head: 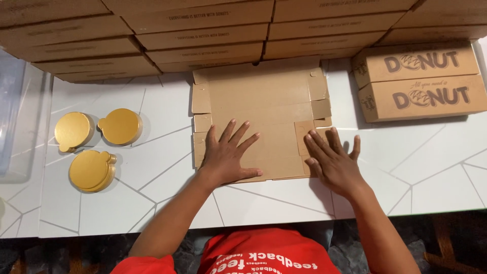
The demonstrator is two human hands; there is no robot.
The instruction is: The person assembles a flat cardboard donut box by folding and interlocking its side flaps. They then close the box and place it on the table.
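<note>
Both hands are down flat, fingers spread, gripping nothing. The left hand [227, 155] presses the unfolded cardboard box blank [258, 109] at its near left; the right hand [332, 160] covers the near right flap. The blank runs off toward twelve o'clock, long axis near to far. One blank, three stacks of gold discs [96, 144] at nine o'clock on the counter [436, 167], two folded boxes [418, 81] at two o'clock.
</note>
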